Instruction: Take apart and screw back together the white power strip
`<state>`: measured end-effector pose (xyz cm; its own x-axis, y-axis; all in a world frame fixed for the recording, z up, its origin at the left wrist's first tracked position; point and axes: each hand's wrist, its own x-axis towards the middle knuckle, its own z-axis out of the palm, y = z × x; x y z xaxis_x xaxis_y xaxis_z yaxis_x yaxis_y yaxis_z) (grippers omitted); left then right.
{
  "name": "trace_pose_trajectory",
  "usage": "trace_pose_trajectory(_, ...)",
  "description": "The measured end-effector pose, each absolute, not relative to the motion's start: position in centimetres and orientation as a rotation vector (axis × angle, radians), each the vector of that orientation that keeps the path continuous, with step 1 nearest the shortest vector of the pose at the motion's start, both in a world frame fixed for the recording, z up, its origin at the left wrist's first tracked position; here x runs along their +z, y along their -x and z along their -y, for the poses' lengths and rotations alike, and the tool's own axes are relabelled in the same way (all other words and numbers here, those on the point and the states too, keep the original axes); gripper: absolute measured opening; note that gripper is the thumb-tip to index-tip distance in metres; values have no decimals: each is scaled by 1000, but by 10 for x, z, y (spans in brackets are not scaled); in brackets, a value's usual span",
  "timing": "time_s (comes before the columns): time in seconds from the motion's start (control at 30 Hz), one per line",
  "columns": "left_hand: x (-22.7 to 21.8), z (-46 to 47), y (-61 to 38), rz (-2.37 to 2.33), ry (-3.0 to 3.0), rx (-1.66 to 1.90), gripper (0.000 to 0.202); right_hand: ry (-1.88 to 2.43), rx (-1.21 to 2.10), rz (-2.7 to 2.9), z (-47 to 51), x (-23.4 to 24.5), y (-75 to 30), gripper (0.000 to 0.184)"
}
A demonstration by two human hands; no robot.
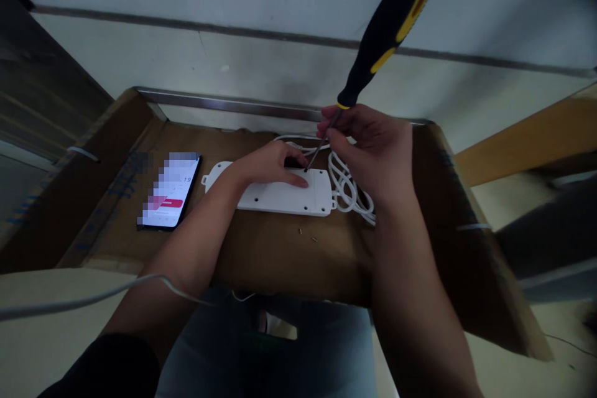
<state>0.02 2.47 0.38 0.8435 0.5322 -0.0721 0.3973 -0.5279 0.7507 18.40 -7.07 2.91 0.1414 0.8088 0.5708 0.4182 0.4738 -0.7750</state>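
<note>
A white power strip (pixel 284 198) lies face down, its back showing several dark screw holes. Across it rests my left hand (pixel 273 163), thumb on the back and fingers by the far edge, holding it. My right hand (pixel 368 140) pinches the thin shaft of a screwdriver (pixel 389 28) with a black and yellow handle. The screwdriver leans up to the right, and its tip is at a hole near the far right edge of the strip. Two small screws (pixel 301 231) lie on the cardboard in front. Behind my right hand the strip's white cord (pixel 342 183) is coiled.
A cardboard tray (pixel 289 261) with raised side flaps carries everything. At its left lies a phone (pixel 170 193) with a lit screen. A metal bar (pixel 233 104) runs along the back, before a pale wall (pixel 261 62). One white cable (pixel 84 303) crosses at lower left.
</note>
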Motion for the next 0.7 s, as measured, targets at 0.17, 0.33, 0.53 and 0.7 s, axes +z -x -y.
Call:
trace_pose_trajectory(0.17, 4, -24, -1, -685, -2200, 200, 50, 1123, 412, 1460, 71, 30, -182, 12)
trace_pose_trajectory(0.33, 4, -24, -1, -687, -2205, 202, 50, 1112, 410, 1441, 72, 32, -180, 13)
trace_pose_trajectory(0.53, 6, -24, -1, -684, -2204, 200, 50, 1115, 413, 1449, 73, 33, -179, 14)
trace_pose_trajectory(0.7, 5, -24, 0, -669, -2222, 215, 49, 1127, 408, 1467, 73, 33, -179, 14)
